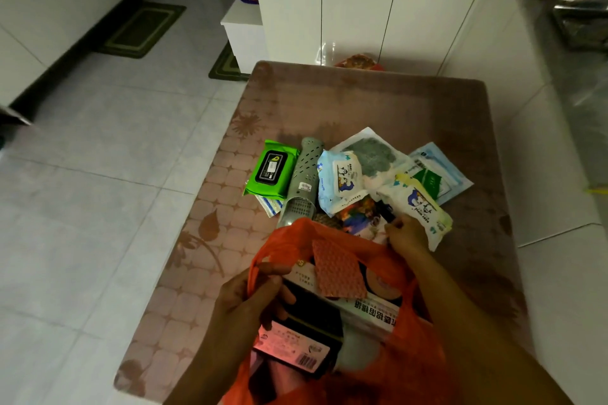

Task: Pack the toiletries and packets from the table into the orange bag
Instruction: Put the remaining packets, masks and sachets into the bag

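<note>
Colours on my table view: warm pinks against bright packets

I see a dusty pink tablecloth (pixel 362 108) patterned with brown flowers and tile shapes, an orange bag (pixel 408 273), a lime-green wipes pack (pixel 272 171) with a black lid, a grey perforated case (pixel 302 179), white-and-blue penguin-printed packets (pixel 342 184), and a salmon dotted cloth (pixel 337 273).

Dim tiled floor (pixel 98 174), white cabinets (pixel 362 3)

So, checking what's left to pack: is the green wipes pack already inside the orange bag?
No, the green wipes pack lies on the table, beyond the orange bag.
</note>
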Demonstrator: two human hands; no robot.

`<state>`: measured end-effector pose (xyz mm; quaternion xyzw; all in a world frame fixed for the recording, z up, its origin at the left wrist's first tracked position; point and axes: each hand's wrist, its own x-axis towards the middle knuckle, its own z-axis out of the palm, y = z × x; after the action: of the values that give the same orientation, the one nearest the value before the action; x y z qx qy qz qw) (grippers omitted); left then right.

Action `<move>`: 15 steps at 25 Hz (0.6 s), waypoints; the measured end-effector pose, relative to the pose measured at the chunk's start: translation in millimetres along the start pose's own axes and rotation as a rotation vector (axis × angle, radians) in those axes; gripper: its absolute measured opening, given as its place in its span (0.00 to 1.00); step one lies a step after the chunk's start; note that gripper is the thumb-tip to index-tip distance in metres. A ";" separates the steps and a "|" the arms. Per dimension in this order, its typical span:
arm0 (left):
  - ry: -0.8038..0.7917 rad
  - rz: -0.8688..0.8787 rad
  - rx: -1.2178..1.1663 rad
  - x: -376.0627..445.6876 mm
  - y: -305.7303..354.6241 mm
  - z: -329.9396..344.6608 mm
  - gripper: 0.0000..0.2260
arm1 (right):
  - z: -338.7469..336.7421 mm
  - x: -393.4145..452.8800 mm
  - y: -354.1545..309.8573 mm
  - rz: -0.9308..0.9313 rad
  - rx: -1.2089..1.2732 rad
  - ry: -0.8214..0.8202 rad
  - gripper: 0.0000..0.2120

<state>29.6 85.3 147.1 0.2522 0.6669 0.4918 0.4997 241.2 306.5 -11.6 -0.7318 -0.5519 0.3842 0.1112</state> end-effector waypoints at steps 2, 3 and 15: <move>-0.014 0.001 0.001 2.6 0.3 -1.0 0.11 | -17.4 -11.5 -9.4 -0.115 0.132 0.098 0.04; -0.026 0.003 -0.003 3.6 0.8 -0.8 0.11 | -30.8 -21.7 -16.1 -0.189 0.214 0.125 0.05; -0.058 0.031 -0.109 1.2 -0.8 0.7 0.10 | -116.4 -206.6 -28.7 -0.183 1.043 -0.234 0.07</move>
<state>29.9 86.3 145.9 0.2490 0.6206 0.5275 0.5240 280.4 162.9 175.2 -0.4807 -0.3580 0.6750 0.4303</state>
